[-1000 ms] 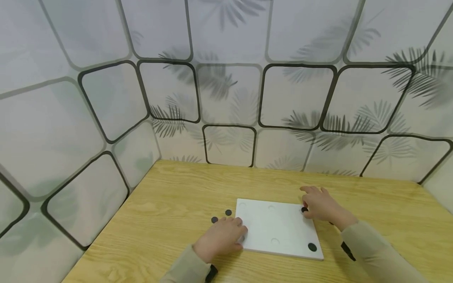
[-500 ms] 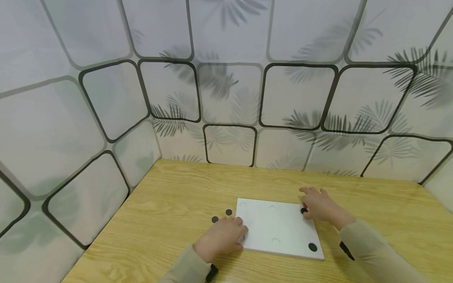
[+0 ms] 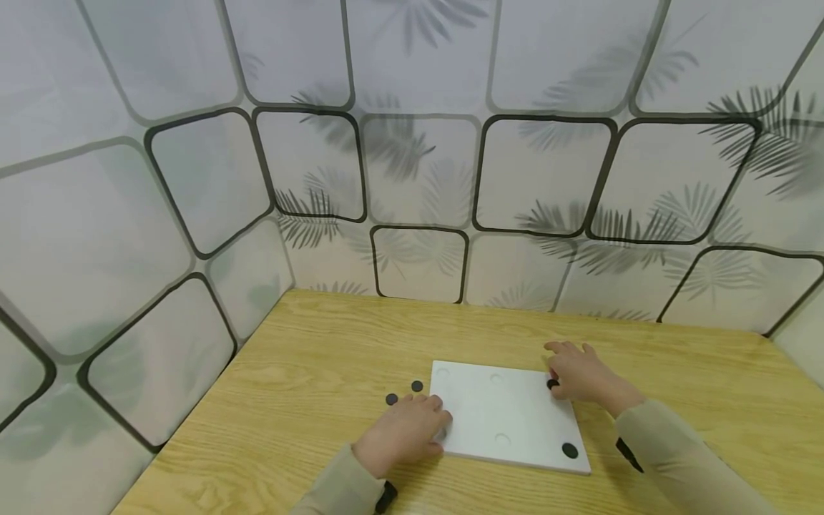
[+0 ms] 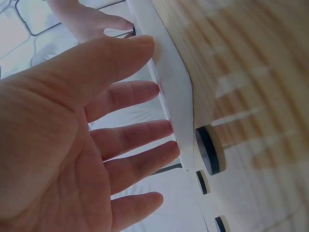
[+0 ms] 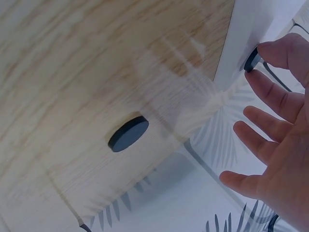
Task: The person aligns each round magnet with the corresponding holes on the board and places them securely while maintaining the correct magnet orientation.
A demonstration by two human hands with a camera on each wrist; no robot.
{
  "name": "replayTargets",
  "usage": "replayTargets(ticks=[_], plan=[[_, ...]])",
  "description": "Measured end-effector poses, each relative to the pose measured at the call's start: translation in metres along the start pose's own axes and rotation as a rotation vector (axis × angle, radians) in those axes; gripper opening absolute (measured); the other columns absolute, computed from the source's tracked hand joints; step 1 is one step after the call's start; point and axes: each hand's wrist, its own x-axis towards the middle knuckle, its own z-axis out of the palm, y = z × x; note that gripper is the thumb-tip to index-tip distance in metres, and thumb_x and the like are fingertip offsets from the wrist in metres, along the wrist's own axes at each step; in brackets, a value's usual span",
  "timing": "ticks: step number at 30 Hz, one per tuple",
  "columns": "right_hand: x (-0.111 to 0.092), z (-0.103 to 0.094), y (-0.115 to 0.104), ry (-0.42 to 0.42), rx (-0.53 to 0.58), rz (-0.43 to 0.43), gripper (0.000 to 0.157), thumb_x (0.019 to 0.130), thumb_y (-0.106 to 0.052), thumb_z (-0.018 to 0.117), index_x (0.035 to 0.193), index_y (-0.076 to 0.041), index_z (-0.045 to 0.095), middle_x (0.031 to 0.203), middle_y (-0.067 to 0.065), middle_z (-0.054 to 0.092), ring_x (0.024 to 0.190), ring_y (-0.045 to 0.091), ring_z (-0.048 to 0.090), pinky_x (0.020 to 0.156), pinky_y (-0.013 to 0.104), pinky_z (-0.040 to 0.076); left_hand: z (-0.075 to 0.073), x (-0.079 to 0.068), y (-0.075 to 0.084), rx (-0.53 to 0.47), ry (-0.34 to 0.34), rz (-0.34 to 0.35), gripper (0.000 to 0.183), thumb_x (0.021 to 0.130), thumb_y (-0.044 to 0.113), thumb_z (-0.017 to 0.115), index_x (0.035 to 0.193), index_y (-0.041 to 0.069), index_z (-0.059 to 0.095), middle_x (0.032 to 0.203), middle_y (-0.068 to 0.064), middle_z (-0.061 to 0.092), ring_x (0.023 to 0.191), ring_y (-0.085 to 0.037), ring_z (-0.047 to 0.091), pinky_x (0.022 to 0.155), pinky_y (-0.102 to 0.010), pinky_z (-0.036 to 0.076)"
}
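Note:
A white board (image 3: 476,411) with shallow round recesses lies flat on the table. My right hand (image 3: 586,375) is at its far right corner, thumb and index finger pinching a black disc (image 5: 252,60) against the board's surface; the other fingers are spread. Another black disc (image 3: 569,450) sits at the near right corner. At the left edge, my left hand (image 3: 405,433) rests with fairly straight fingers, its fingertips touching the board in the left wrist view. A greyish round spot beside that hand is partly hidden.
Two black discs, one nearer the board (image 3: 417,386) and one farther left (image 3: 391,399), lie on the wooden table (image 3: 309,400). The left wrist view shows a further disc (image 4: 210,150) beside the board. One loose disc (image 5: 128,134) lies right of it. Patterned walls (image 3: 412,265) border the table.
Both hands keep their places on the board. My right forearm has shifted slightly left, and the loose disc that peeked out beside it in the head view is now hidden.

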Motion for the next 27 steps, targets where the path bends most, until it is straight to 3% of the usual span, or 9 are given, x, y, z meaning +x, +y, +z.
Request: replayTargets(ticks=[27], plan=[[0.0030,0.0001,0.0004,-0.064,0.038,0.042,0.023,0.070,-0.011,0.069,0.062,-0.017,0.048,0.122,0.023,0.044,0.110,0.045,0.037,0.081,0.069,0.022,0.0006,0.0009,0.0003,-0.018,-0.027,-0.019,0.031,0.076,0.038,0.067,0.102,0.022,0.062,0.088,0.008,0.050,0.078,-0.008,0.048,0.078,-0.029,0.043]])
